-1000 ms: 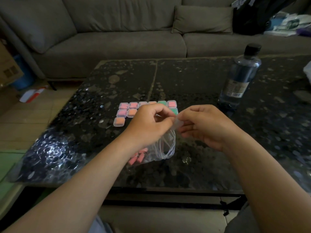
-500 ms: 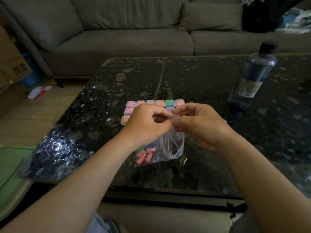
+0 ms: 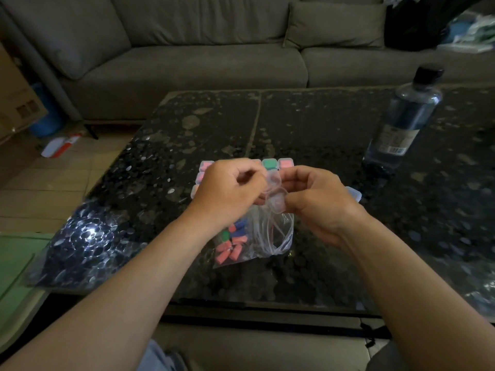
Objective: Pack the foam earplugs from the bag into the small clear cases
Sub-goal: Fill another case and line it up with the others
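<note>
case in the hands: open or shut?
Open: the clear case shows two halves spread apart, pinched between left hand and right hand. Nothing coloured visible inside.

A water bottle (image 3: 403,121) stands on the dark speckled table (image 3: 308,124). Behind it is a grey sofa (image 3: 203,46) with a cushion (image 3: 334,25).

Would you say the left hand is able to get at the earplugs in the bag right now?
Probably not yet: left hand and right hand both pinch the clear case, and the earplugs lie below inside the bag.
</note>
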Available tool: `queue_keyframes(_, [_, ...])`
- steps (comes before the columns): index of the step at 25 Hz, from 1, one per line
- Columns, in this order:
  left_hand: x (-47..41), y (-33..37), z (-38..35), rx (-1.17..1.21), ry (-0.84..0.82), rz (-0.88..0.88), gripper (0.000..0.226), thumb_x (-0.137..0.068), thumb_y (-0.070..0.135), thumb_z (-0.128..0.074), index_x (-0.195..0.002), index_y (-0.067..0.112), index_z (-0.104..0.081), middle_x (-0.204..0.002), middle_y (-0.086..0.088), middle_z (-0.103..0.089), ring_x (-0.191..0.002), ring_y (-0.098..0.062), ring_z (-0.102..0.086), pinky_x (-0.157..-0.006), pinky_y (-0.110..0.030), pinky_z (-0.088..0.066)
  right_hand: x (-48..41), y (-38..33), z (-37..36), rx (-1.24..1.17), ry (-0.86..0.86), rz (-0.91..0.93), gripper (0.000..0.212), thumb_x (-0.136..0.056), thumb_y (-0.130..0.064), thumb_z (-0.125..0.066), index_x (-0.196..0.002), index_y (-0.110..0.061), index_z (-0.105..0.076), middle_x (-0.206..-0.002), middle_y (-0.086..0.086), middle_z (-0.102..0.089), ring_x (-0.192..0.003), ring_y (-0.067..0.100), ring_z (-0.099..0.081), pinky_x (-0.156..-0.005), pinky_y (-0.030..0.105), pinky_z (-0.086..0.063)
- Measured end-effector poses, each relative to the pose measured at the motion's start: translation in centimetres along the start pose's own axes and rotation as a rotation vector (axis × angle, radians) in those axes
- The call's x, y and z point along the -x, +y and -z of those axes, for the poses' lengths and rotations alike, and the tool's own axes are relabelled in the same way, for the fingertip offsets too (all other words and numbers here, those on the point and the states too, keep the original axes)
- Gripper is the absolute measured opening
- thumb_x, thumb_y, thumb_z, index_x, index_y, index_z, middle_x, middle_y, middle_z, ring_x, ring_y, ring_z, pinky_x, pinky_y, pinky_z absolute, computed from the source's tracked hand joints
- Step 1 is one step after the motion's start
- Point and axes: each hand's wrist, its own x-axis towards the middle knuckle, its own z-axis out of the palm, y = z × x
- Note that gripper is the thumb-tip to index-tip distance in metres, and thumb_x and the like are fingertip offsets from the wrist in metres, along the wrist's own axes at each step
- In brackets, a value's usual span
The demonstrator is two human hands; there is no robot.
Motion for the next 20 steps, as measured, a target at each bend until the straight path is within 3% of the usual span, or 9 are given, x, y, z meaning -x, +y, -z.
queue_keyframes(4, [-0.4,0.6,0.6,0.167,0.051,0.181,0.025,-0.1,0.004,-0.055,-0.087,0.018,-0.072,-0.074,-0.009,-0.075,-0.06,-0.027,-0.073,-0.057,-0.037,-0.06,0.5,-0.3,-0.3,-0.024,-0.05,0.032,0.042,-0.078,0.024,-0.062,-0.107,-0.005,-0.07,-0.094,0.009,-0.075,-0.091,0.02,-0.073,-0.084,0.035,-0.061])
queue_keyframes(10, [-0.3,0.6,0.8,0.273,-0.008,0.375,0.016,-0.104,0.01,-0.055,-0.103,0.007,-0.07,-0.077,-0.017,-0.074,-0.062,-0.027,-0.073,-0.054,-0.031,-0.057,0.5,0.0,-0.6,0.013,-0.057,0.045,0.034,-0.08,0.017,-0.068,-0.106,-0.005,-0.072,-0.096,0.009,-0.077,-0.096,0.023,-0.073,-0.092,0.041,-0.058])
queue_keyframes(14, [0.2,0.7,1.6,0.342,-0.11,0.364,0.007,-0.095,0.006,-0.068,-0.1,0.008,-0.071,-0.085,-0.019,-0.076,-0.069,-0.023,-0.074,-0.06,-0.031,-0.059,0.5,0.0,-0.7,0.058,-0.045,0.056,0.029,-0.08,0.008,-0.074,-0.103,-0.01,-0.074,-0.096,0.007,-0.076,-0.095,0.021,-0.073,-0.088,0.038,-0.06])
queue_keyframes(17, [0.8,0.5,2.2,0.288,-0.144,0.34,0.027,-0.087,0.0,-0.074,-0.112,0.007,-0.068,-0.088,-0.02,-0.075,-0.077,-0.025,-0.073,-0.065,-0.031,-0.06,0.9,-0.2,-1.1,0.121,-0.065,0.072,0.028,-0.083,0.007,-0.073,-0.098,-0.016,-0.074,-0.091,0.001,-0.076,-0.09,0.015,-0.073,-0.08,0.027,-0.06])
queue_keyframes(20, [1.1,0.1,3.1,0.207,-0.077,0.332,0.03,-0.085,-0.005,-0.075,-0.111,0.01,-0.068,-0.079,-0.014,-0.073,-0.075,-0.024,-0.071,-0.072,-0.037,-0.063,1.1,-0.3,-1.6,0.127,-0.057,0.052,0.024,-0.085,0.003,-0.072,-0.097,-0.018,-0.074,-0.092,0.003,-0.075,-0.087,0.014,-0.073,-0.076,0.025,-0.06])
